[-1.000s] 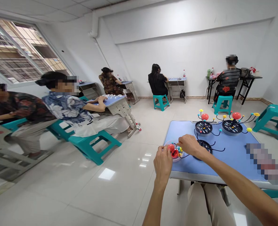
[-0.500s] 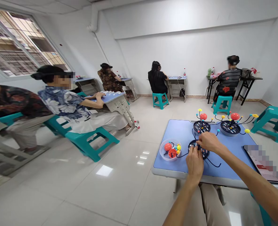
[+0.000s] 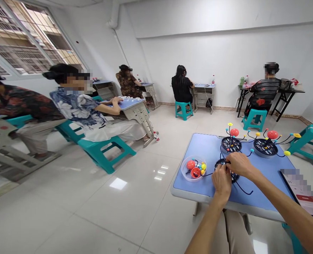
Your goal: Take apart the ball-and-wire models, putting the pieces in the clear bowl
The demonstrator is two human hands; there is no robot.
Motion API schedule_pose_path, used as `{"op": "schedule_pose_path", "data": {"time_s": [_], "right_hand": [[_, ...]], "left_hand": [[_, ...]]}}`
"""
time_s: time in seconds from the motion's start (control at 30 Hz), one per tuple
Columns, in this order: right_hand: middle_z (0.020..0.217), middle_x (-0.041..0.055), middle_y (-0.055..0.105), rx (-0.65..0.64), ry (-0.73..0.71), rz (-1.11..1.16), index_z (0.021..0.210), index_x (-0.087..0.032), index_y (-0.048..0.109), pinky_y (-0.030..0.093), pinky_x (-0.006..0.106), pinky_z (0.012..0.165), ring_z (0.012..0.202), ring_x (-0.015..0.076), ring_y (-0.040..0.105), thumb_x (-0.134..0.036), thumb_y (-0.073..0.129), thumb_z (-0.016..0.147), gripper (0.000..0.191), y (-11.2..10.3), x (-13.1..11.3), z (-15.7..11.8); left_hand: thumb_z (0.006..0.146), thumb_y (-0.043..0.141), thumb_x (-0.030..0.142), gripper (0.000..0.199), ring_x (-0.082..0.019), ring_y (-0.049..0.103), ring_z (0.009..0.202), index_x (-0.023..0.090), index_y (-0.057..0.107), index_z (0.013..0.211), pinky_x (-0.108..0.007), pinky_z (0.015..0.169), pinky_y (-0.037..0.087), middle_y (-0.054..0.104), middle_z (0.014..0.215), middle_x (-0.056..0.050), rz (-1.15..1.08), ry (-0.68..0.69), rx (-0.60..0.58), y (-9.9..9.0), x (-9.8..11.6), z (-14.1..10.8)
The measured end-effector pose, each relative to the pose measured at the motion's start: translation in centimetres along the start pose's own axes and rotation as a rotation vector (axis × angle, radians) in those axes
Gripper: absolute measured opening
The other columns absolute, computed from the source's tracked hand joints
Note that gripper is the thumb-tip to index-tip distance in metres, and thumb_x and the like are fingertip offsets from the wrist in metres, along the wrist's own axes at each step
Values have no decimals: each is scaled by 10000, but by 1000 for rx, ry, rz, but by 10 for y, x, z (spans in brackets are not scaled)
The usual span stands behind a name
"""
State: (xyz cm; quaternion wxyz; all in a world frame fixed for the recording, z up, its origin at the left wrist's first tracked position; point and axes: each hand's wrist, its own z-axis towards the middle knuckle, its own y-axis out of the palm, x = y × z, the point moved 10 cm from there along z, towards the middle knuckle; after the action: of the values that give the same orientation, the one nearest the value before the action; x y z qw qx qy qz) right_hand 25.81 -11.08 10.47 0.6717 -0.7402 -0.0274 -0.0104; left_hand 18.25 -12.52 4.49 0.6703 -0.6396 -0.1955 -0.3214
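A planet model with a round black base (image 3: 235, 177) stands near the front of my blue desk, bent black wires sticking out from it. My left hand (image 3: 222, 179) is over the base, fingers closed at its middle. Beside it, my right hand (image 3: 240, 164) pinches a small black part at the same spot; both hands hide most of it. To the left, a clear round tub (image 3: 183, 173) holds red half balls (image 3: 195, 172) and small yellow and blue balls. Behind the hands stand two fuller planet models, one on the left (image 3: 231, 144) and one on the right (image 3: 265, 147).
A tablet-like screen (image 3: 302, 194) lies at the desk's right edge. A teal stool (image 3: 308, 141) stands beyond the right side. Across the aisle, a person in a floral shirt (image 3: 74, 109) works at another desk (image 3: 132, 106). Several other people sit further back.
The view has shifted slightly, so the desk appears a little further right. My hands stay at the black base, with their fingers drawn closer together at its middle.
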Motion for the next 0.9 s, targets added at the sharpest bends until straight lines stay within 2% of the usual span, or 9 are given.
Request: {"op": "schedule_pose_path", "data": {"time_s": [0.23,0.43,0.57,0.63,0.77,0.83,0.9], "right_hand": [[835,67,715,69,3,108,818,-199,720,270,251,588,806,186,630,-158,519,802,206,-24,11,-8],[674,19,646,118,-22,201,697,-196,677,228,248,554,663,141,555,-158,498,790,205,-32,14,-9],[641,-8,611,191,-53,313,701,-201,669,239,238,549,623,125,511,-220,502,816,204,-42,19,-14],[614,-18,589,224,-66,362,688,-198,659,247,236,550,595,117,480,-238,496,822,214,-47,21,-20],[597,-21,578,243,-108,445,655,-190,638,263,233,548,571,112,451,-229,488,809,218,-50,12,-38],[580,-21,563,237,-141,502,640,-188,623,265,232,541,557,112,436,-230,478,815,231,-48,0,-48],[569,-23,545,245,-162,568,636,-189,609,265,234,535,546,113,421,-239,465,831,247,-45,-14,-57]], "left_hand": [[943,510,232,205,-212,659,934,195,710,972,-289,738,427,698,1025,-88,16,10,-15,1,2,-1],[946,504,231,210,-225,660,953,179,702,990,-301,752,441,694,1039,-101,18,16,-9,-1,5,-2],[926,524,222,197,-226,657,935,169,695,1006,-307,770,453,689,1039,-108,-23,11,-12,-4,4,-4],[905,546,211,227,-217,649,915,165,671,1088,-312,786,461,686,1022,-104,-116,26,35,-13,4,-6],[903,550,295,309,-152,610,754,169,622,1176,-274,698,479,663,911,-57,-557,65,243,-57,-3,-15],[881,576,379,307,-115,559,631,166,645,1092,-239,595,457,639,822,-24,-782,81,241,-71,-6,-17],[841,614,425,274,-85,490,532,164,658,915,-214,518,412,588,689,18,-922,79,177,-78,-6,-20]]}}
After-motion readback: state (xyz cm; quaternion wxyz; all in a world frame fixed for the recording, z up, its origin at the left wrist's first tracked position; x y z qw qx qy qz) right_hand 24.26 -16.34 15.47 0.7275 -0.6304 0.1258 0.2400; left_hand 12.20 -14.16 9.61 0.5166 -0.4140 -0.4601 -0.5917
